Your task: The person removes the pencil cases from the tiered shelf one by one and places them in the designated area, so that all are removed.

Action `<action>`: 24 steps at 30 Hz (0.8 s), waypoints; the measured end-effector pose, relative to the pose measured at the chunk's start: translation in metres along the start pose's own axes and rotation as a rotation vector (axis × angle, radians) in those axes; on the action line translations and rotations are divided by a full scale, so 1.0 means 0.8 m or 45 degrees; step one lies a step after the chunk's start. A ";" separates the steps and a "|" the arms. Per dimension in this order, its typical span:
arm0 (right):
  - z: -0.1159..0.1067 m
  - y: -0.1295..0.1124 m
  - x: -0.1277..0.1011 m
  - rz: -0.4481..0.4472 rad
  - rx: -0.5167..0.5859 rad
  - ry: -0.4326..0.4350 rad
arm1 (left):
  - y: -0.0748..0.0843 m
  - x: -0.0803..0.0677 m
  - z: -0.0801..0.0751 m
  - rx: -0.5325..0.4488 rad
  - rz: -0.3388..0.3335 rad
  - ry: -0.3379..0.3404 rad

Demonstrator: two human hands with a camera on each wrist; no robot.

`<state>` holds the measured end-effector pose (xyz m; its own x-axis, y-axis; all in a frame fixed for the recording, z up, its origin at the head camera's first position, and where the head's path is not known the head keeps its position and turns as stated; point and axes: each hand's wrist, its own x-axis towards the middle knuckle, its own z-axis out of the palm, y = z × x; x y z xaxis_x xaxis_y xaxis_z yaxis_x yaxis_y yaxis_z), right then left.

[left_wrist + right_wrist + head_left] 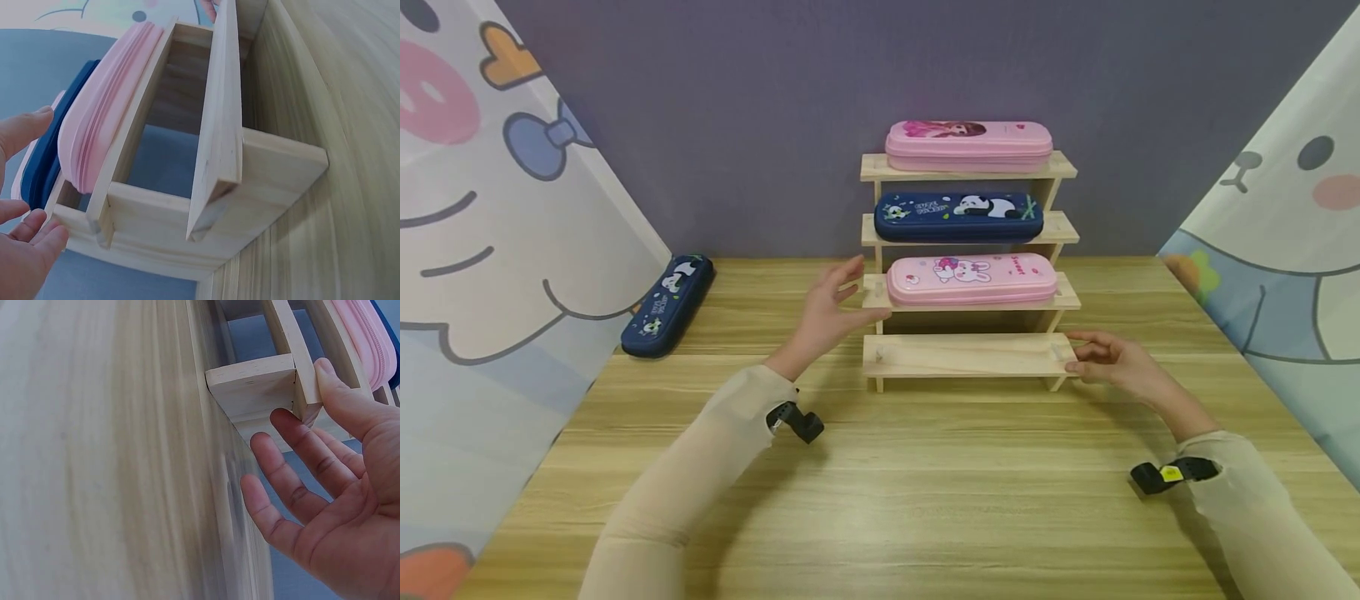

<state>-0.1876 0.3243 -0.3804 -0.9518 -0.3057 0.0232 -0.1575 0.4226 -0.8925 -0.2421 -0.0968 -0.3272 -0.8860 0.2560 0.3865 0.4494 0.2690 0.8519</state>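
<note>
Here we see the stepped wooden rack (970, 354) carrying three smooth, rounded pencil cases (972, 280); our left hand (827, 312) and right hand (1108, 357) flank it, fingers spread, holding nothing.

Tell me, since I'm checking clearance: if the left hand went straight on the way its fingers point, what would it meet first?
Probably the left end of the wooden rack, near the pink bunny case; the left hand looks close already, though depth is unclear.
</note>
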 end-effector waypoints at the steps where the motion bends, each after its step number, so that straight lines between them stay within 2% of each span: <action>1: 0.000 0.000 0.000 0.002 0.005 -0.003 | 0.000 0.001 0.002 0.003 0.005 -0.005; 17: 0.000 -0.002 0.001 0.013 -0.006 -0.008 | 0.004 0.025 0.024 0.091 0.033 -0.029; 24: 0.000 -0.002 0.000 0.013 0.000 -0.010 | 0.003 0.032 0.034 0.040 0.001 -0.071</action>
<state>-0.1874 0.3235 -0.3789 -0.9514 -0.3077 0.0105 -0.1475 0.4258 -0.8927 -0.2607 -0.0645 -0.3252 -0.8783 0.3077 0.3658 0.4541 0.2977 0.8398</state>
